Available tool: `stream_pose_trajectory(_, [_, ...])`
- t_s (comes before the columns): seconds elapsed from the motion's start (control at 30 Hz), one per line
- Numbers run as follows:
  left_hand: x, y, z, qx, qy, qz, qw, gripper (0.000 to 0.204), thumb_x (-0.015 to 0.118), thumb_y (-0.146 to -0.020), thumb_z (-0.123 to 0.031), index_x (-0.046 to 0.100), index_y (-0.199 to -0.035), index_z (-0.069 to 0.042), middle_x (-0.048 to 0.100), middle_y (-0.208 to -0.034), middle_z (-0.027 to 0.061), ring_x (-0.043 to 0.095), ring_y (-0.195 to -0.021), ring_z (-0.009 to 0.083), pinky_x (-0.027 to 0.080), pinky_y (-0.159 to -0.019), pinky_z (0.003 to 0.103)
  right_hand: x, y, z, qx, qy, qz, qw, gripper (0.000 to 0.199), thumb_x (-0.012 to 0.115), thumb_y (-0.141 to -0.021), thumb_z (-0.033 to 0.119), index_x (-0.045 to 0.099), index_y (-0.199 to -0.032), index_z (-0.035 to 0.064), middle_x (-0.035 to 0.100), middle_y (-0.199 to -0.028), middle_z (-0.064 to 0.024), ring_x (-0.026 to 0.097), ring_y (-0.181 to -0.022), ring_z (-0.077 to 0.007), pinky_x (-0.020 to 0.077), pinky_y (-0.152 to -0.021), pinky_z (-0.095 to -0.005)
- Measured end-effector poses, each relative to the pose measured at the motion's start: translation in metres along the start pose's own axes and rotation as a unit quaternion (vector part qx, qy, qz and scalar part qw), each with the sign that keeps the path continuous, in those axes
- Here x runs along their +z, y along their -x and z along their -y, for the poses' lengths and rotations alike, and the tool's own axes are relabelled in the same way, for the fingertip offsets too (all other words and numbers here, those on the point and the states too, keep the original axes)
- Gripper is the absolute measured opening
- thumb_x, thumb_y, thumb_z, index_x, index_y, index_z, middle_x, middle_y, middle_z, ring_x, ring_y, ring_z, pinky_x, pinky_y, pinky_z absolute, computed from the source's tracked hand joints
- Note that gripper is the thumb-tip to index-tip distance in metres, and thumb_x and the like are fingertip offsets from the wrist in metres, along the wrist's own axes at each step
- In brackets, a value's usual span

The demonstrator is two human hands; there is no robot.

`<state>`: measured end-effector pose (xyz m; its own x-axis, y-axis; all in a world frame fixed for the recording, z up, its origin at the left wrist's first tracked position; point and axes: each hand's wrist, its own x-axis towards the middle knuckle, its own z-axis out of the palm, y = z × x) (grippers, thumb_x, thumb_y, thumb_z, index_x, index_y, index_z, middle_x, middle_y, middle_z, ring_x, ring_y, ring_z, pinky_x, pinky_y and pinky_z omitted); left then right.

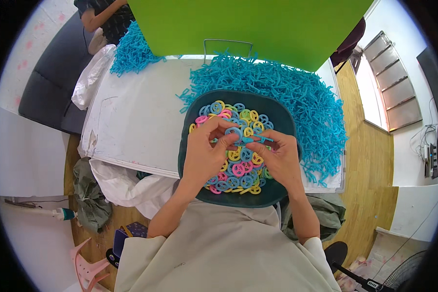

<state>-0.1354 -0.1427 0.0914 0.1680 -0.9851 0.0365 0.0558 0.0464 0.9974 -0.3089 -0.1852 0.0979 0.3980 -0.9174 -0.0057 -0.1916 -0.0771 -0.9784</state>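
Observation:
My left hand (210, 146) pinches a blue plastic ring (234, 132) with spokes, like a small toy wheel. Facing it, my right hand (278, 155) grips a thin turquoise plastic stick (257, 138) between thumb and fingers, its tip close to the ring. Whether the two pieces touch I cannot tell. Both hands are over a dark green tub (184, 141), which holds many small spoked rings (238, 169) in blue, yellow, pink and green. Behind and right of the tub spreads a large heap of turquoise sticks (306, 112).
A white table (131, 131) carries the tub and a second turquoise heap (134, 51) at its far left. A green board (248, 29) with a wire stand rises at the back. Another person's arm (100, 17) shows far left. Sacks (90, 194) hang or lie below the table.

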Motion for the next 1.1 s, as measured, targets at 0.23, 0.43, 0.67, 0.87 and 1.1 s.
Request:
stream_pose_trajectory(0.23, [0.004,0.0,-0.001,0.02,-0.103,0.001,0.994,0.013,0.06,-0.088,0.002,0.061,-0.101,0.004,0.061,-0.092,0.0074,0.063,-0.079,0.0126,0.059,-0.069,0.028,-0.005,-0.004,-0.006,0.064,-0.052,0.031,0.996,0.017,0.073,-0.082,0.006,0.068,-0.094,-0.0039,0.069,-0.081,-0.005,0.062,-0.072,-0.0063,0.0488,-0.056,-0.0191])
stream_pose_trajectory(0.43, [0.003,0.0,0.001,0.038,-0.149,0.014,0.988,0.014,0.058,-0.087,0.005,0.061,-0.101,0.004,0.059,-0.088,0.0062,0.062,-0.078,0.0122,0.059,-0.07,0.028,-0.007,-0.005,-0.011,0.028,-0.058,0.044,0.997,0.017,0.073,-0.082,0.006,0.068,-0.094,-0.0037,0.069,-0.083,-0.0064,0.063,-0.073,-0.0076,0.05,-0.06,-0.0199])
stream_pose_trajectory(0.67, [0.005,0.002,-0.001,0.055,-0.172,0.017,0.983,0.014,0.056,-0.086,0.008,0.06,-0.099,0.004,0.059,-0.087,0.006,0.06,-0.076,0.011,0.056,-0.068,0.027,-0.011,-0.005,-0.009,0.063,-0.065,0.061,0.994,0.017,0.073,-0.082,0.006,0.068,-0.095,-0.004,0.07,-0.083,-0.0071,0.064,-0.074,-0.008,0.0506,-0.062,-0.0205])
stream_pose_trajectory(0.87, [-0.002,0.001,0.0,-0.023,-0.055,0.049,0.997,0.02,0.058,-0.091,-0.001,0.064,-0.11,0.0,0.064,-0.098,0.006,0.062,-0.084,0.0118,0.057,-0.072,0.027,-0.008,-0.009,-0.021,0.018,-0.09,0.037,0.995,0.023,0.074,-0.082,0.016,0.07,-0.097,-0.0013,0.068,-0.075,-0.0057,0.056,-0.059,-0.0039,0.0468,-0.047,-0.0191])
stream_pose_trajectory(1.1, [0.002,0.0,0.001,0.05,-0.024,0.024,0.998,0.024,0.054,-0.094,-0.005,0.065,-0.116,-0.004,0.065,-0.102,0.0072,0.063,-0.087,0.0127,0.058,-0.076,0.028,-0.007,-0.012,-0.018,0.053,-0.113,0.029,0.992,0.018,0.072,-0.083,0.007,0.067,-0.097,-0.003,0.07,-0.086,-0.0109,0.068,-0.079,-0.0156,0.0549,-0.07,-0.0255])
